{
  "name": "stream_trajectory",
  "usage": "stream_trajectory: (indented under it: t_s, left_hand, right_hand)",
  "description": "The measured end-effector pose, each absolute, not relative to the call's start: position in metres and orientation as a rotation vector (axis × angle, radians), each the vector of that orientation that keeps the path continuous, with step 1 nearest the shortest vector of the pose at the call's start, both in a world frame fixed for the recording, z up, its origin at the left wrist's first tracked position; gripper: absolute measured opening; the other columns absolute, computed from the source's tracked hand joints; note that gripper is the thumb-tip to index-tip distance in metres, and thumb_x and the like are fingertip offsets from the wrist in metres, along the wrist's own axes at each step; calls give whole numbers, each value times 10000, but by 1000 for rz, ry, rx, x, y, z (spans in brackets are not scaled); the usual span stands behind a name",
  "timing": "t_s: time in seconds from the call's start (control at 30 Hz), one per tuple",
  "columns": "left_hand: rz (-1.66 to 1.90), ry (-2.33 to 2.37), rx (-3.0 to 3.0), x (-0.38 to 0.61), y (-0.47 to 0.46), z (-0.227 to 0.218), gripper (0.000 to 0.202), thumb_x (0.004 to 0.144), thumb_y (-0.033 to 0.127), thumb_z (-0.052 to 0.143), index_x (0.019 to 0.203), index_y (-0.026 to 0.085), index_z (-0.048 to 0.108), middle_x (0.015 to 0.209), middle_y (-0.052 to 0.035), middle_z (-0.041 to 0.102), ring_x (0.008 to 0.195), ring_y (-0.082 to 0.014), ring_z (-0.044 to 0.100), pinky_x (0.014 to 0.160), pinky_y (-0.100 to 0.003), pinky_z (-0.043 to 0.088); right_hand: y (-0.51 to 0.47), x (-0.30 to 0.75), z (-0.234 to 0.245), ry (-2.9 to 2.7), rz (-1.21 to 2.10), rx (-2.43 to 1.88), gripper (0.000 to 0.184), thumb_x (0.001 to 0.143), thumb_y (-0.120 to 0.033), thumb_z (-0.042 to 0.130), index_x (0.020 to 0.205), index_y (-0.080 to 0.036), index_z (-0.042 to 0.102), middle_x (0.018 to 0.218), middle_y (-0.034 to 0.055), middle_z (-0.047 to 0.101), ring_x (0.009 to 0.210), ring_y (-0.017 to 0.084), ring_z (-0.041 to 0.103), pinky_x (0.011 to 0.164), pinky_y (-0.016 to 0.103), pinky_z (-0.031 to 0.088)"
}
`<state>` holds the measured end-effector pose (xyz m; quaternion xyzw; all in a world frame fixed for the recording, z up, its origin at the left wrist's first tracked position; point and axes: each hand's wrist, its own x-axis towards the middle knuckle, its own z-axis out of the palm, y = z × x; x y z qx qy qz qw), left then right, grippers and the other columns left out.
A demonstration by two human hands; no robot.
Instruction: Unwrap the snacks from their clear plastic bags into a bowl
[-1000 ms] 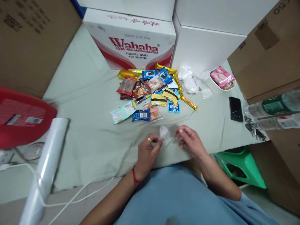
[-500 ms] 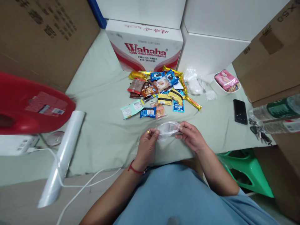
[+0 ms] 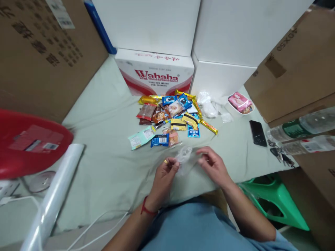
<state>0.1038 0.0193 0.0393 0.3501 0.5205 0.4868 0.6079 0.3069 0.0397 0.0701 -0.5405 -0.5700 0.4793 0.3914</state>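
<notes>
My left hand [image 3: 165,174] pinches a clear plastic food cover [image 3: 185,155] with a gathered rim between thumb and fingers, just above the table's front part. The film hangs loose and crumpled. To its right, my right hand [image 3: 213,164] has its fingers apart and bent, a short gap away from the cover. Just beyond the hands lie a blue snack packet [image 3: 159,140], a clear-wrapped biscuit [image 3: 172,137] and a pale green packet [image 3: 141,137]. Behind these is a heap of wrapped snacks, with yellow packets [image 3: 178,124] and a gold stick wrapper [image 3: 209,126].
Crumpled clear plastic [image 3: 208,106] lies beside a white bowl [image 3: 252,109] holding a pink packet [image 3: 239,101]. A phone [image 3: 258,133], keys [image 3: 282,156] and bottles [image 3: 309,123] are at right. A Wahaha box [image 3: 157,78] stands behind. A film roll [image 3: 54,195] and red object [image 3: 34,143] are at left.
My right hand has let go of the cover and moved slightly away. The stretched rim has collapsed into a bunch in my left hand. The view has shifted, with the scene now lower in the picture.
</notes>
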Motion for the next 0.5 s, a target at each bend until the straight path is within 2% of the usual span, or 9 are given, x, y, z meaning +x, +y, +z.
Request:
stream_trajectory:
  t_s: [0.07, 0.1, 0.2, 0.27, 0.33, 0.4, 0.5]
  left_hand:
    - [1089, 1170, 883, 104, 19, 37, 432, 821, 607, 731, 851, 182, 654, 758, 7, 598, 726, -140, 513, 688, -253, 434]
    - [1080, 1166, 902, 104, 19, 35, 426, 848, 604, 703, 824, 181, 653, 739, 8, 589, 718, -140, 507, 688, -256, 429]
    - [1100, 1206, 858, 102, 19, 29, 419, 899, 584, 653, 778, 182, 636, 718, 14, 568, 706, -135, 486, 675, -255, 411]
    - [1119, 1230, 804, 98, 19, 25, 408, 890, 575, 667, 786, 182, 639, 724, 20, 567, 699, -131, 475, 661, -251, 403]
    - [1145, 1251, 767, 93, 21, 23, 398, 860, 572, 701, 796, 182, 649, 724, 25, 569, 699, -129, 474, 657, -246, 403]
    - [1167, 1259, 752, 88, 25, 23, 392, 819, 567, 740, 810, 183, 664, 728, 26, 584, 706, -129, 489, 668, -242, 412]
    - [1172, 1240, 752, 86, 30, 24, 380, 785, 550, 774, 838, 185, 683, 751, 18, 614, 722, -130, 516, 691, -241, 426]
  right_hand:
    - [41, 298, 73, -1637, 1258, -1287, 445, 833, -432, 787, 1240, -297, 670, 1090, 47, 662, 662, 128, 521, 564, 261, 446]
    - [43, 294, 72, -1664, 1267, -1274, 452, 832, -422, 787, 1251, -299, 671, 1075, 44, 670, 671, 133, 532, 585, 268, 456]
    - [50, 290, 64, -1531, 1340, -1288, 247, 887, -426, 723, 1074, -265, 728, 824, 7, 636, 640, 137, 517, 594, 266, 434]
    - [52, 295, 58, -1369, 1448, -1268, 210, 882, -445, 729, 964, -251, 736, 774, -5, 613, 572, 116, 462, 543, 254, 385]
    - [52, 306, 56, -1211, 1523, -1226, 232, 847, -470, 762, 897, -246, 731, 864, 12, 657, 542, 100, 423, 500, 245, 343]
    - [51, 319, 58, -1147, 1522, -1177, 256, 807, -477, 797, 807, -232, 722, 1017, 47, 696, 589, 109, 465, 514, 249, 368]
    - [49, 340, 62, -1249, 1413, -1092, 237, 793, -402, 808, 679, -219, 711, 1113, 69, 717, 832, 176, 602, 729, 304, 488]
